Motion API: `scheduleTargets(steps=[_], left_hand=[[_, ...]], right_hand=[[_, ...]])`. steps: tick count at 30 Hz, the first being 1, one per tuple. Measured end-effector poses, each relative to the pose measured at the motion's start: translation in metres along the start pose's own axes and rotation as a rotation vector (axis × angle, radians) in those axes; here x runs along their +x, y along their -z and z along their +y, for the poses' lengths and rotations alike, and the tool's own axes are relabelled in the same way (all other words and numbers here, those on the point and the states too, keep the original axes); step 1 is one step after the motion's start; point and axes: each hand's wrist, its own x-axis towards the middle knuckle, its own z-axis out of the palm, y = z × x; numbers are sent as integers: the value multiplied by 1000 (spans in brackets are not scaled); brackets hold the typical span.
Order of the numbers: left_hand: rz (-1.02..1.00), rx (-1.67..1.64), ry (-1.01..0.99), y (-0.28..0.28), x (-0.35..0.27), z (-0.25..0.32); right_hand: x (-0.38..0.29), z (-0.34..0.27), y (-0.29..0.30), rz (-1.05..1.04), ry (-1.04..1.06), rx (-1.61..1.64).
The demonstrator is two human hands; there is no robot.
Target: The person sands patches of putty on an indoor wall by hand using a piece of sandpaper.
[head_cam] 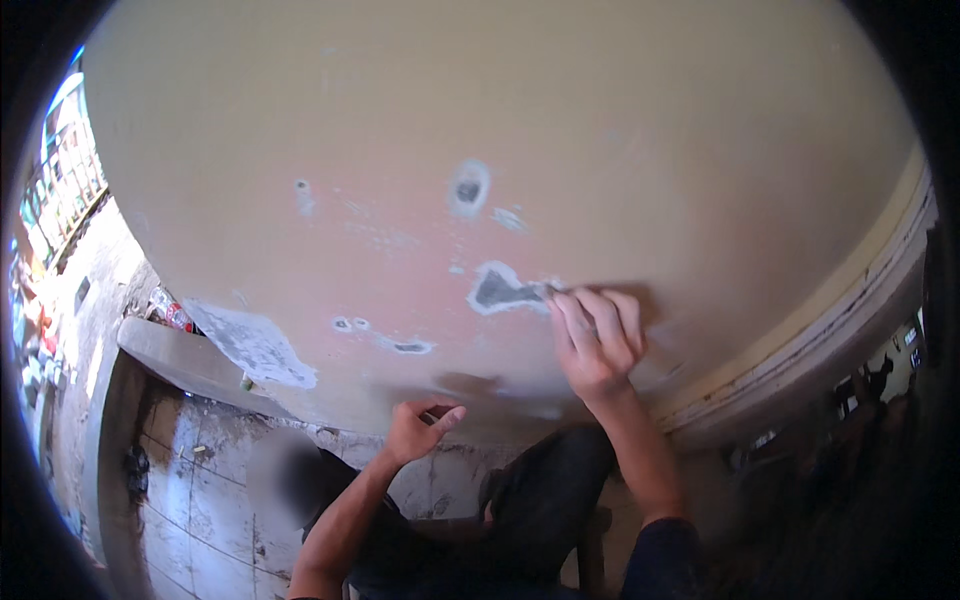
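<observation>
In front of me stands a beige painted wall [637, 172] with a pinkish worn area and several chipped spots. My right hand [600, 337] has its fingertips against the wall, at the right end of a grey patch with a whitish rim [499, 289]. Those fingers are bunched together; whether something small is pinched in them is hidden. Lower down, my left hand [424, 427] hovers close to the bottom of the wall, fingers curled and thumb apart, with no object visible in it. Above the grey patch is an oval dark hole with a pale rim [469, 189].
A larger peeled patch [251, 345] marks the wall's lower left, beside a rounded ledge [195, 360]. A plastic bottle [174, 310] with a red label lies behind that ledge. Stained tiles [217, 499] cover the floor. A wooden seat [450, 529] shows between my dark-clothed legs [547, 487].
</observation>
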Motion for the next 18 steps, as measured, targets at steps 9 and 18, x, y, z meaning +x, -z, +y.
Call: scheduleTargets(steps=[9,18], left_hand=[[59,65,-25,-1,-4,7],[23,96,-20,1,-5,7]], right_hand=[[-19,4,5,-29,10,-16],[1,1,-11,-133,248,20]])
